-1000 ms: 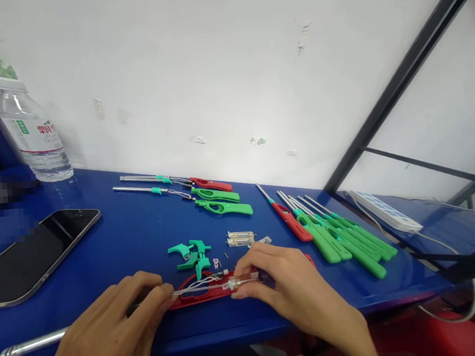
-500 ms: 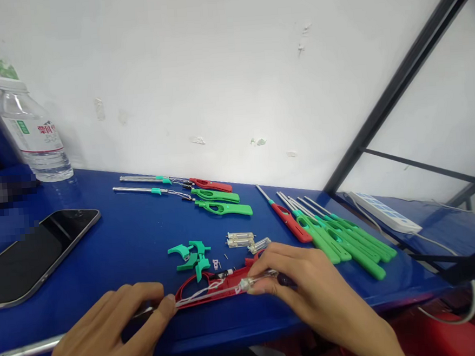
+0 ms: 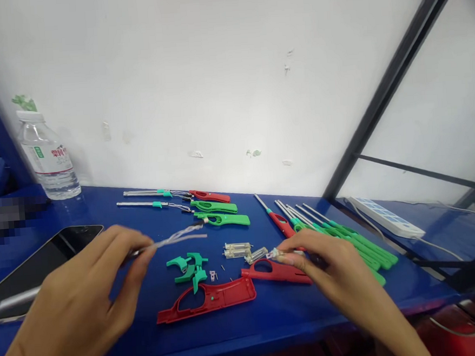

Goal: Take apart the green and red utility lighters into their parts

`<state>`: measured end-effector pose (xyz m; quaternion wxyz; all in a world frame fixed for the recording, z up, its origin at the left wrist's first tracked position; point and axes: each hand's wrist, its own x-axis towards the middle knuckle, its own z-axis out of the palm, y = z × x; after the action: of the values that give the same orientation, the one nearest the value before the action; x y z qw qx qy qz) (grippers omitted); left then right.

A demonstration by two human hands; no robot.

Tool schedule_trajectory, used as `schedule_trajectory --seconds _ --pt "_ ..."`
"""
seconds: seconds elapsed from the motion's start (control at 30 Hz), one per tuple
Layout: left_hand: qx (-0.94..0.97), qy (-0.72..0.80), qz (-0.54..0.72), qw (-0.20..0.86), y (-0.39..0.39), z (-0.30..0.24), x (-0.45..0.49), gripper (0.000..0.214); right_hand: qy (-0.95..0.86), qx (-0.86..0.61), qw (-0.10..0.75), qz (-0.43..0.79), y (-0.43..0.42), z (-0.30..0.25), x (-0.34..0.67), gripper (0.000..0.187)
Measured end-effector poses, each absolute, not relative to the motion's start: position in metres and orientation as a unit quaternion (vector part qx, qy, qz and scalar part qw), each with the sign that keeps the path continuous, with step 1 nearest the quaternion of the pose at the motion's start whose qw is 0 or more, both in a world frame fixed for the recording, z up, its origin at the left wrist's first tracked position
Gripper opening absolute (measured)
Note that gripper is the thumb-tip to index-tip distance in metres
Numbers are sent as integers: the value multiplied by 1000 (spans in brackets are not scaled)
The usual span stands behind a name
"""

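My left hand (image 3: pixel 94 285) is closed on the metal lighter tube (image 3: pixel 14 303), whose silver rod sticks out to the left. White wires (image 3: pixel 180 234) and a thin clear hose run out past my fingertips to the right. My right hand (image 3: pixel 324 261) pinches a small clear fuel tank with a white valve end (image 3: pixel 274 254); a dark object shows partly behind the fingers. Below, a red lighter handle half (image 3: pixel 229 295) lies open side up, and a second red handle half (image 3: pixel 274 271) lies under my right hand. Clear fuel tanks (image 3: pixel 237 250) and green triggers (image 3: pixel 193 268) lie near.
Green and red lighters (image 3: pixel 356 240) lie at the right. Several unassembled lighters (image 3: pixel 220 219) lie at the back. A water bottle (image 3: pixel 53 164) and a phone (image 3: pixel 71 241) are at the left, a power strip (image 3: pixel 386 216) at the far right.
Both hands have risen and drawn apart. The wires, hose and fuel tank have come up out of the red handle half, with the hose now separate from the tank.
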<state>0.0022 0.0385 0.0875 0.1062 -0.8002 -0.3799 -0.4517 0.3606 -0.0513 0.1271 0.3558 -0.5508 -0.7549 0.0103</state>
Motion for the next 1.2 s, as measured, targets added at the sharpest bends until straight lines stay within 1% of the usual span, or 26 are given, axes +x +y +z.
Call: schedule_trajectory --seconds 0.07,0.13,0.27,0.43,0.7,0.9,1.07,1.2 --pt "-807 -384 -432 123 61 113 16 11 -753 -550 361 11 -51 127 361 11" --pt "-816 -389 -411 114 87 134 26 13 -747 -552 371 7 -52 126 364 11" --pt "-834 -390 -380 88 134 150 38 15 -741 -547 389 3 -57 127 369 12" --pt "-830 -390 -392 76 164 130 38 14 -739 -546 395 7 -57 127 367 12" --pt "-829 -392 -392 70 173 106 36 11 -748 -539 387 -8 -53 123 364 15" --pt "-839 -396 -366 66 175 99 36 13 -771 -531 351 -21 -48 124 370 19" --pt "-842 -401 -356 62 180 97 31 13 -767 -526 367 -25 -46 124 367 16" --pt "-853 -398 -332 54 180 97 29 20 -764 -519 382 -18 -46 125 361 15"
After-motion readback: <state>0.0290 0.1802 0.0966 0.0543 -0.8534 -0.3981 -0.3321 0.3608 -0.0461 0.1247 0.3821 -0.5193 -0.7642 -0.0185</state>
